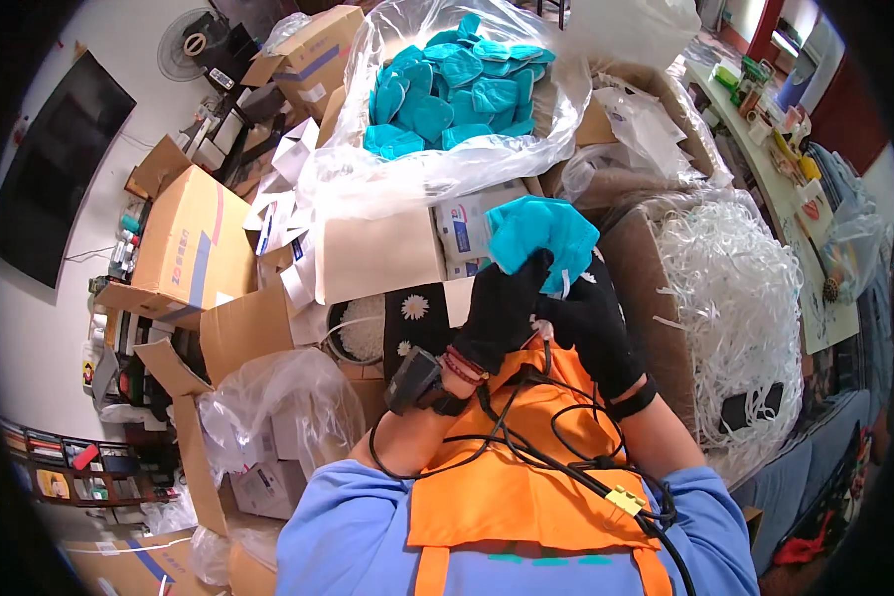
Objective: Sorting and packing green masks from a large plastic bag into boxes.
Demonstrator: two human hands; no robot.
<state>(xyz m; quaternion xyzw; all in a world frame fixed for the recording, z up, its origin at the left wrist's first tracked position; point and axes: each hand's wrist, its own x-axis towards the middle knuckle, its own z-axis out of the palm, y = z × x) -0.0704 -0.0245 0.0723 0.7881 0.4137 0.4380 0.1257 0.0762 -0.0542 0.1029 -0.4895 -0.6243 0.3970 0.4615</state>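
Both my hands wear black gloves and are close together in front of my orange apron. Between them, a teal face mask (541,233) stands up, possibly more than one layer thick. My left hand (502,313) is closed on its lower left edge. At the lower right edge my right hand (598,333) is closed too, beside a short white strip (565,282) on the mask. The fingertips are partly hidden. Beyond the hands, a big carton lined with clear plastic (333,164) holds a heap of teal masks (457,84).
To the right stands a carton of tangled white straps (730,288). Several brown cartons (199,238) and a plastic-lined box (194,447) stand on the left. White packages (462,223) lie in an opened box ahead. Black cables (512,437) cross my apron.
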